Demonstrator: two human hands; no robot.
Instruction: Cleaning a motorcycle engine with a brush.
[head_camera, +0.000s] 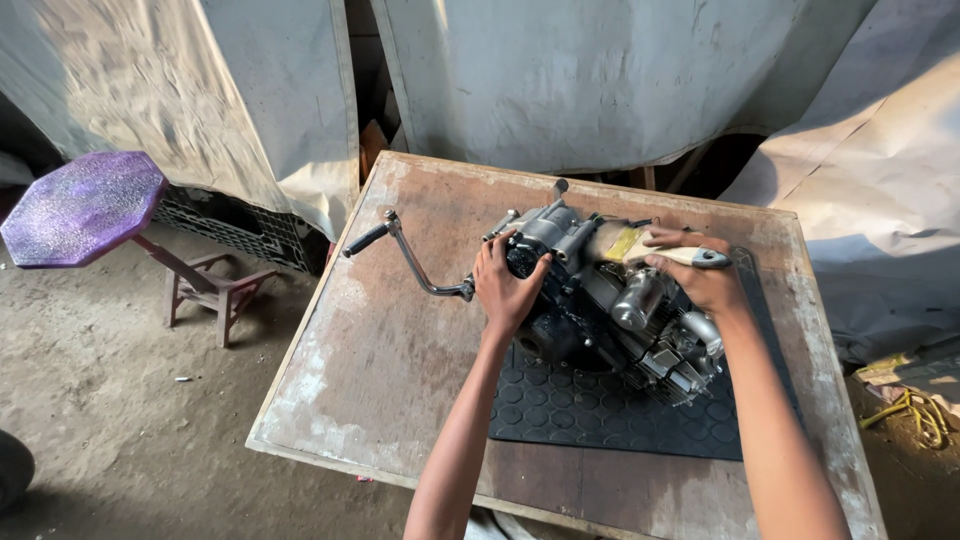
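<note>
A small motorcycle engine (610, 310) lies on a black studded rubber mat (590, 415) on a worn wooden table (390, 340). A bent kick lever (405, 250) with a black rubber tip sticks out from its left side. My left hand (505, 285) is pressed against the engine's left casing, fingers spread over it. My right hand (700, 270) rests on top of the engine and grips a pale-handled tool (660, 250), whose metal end points right. What the tool's working end touches is hidden by the hand.
A purple octagonal stool (85, 205) stands on the dirt floor to the left. Dusty tarpaulins (600, 80) hang behind the table and at the right. A black plastic crate (235, 225) sits under the left tarp. Yellow cord (915, 415) lies at the far right.
</note>
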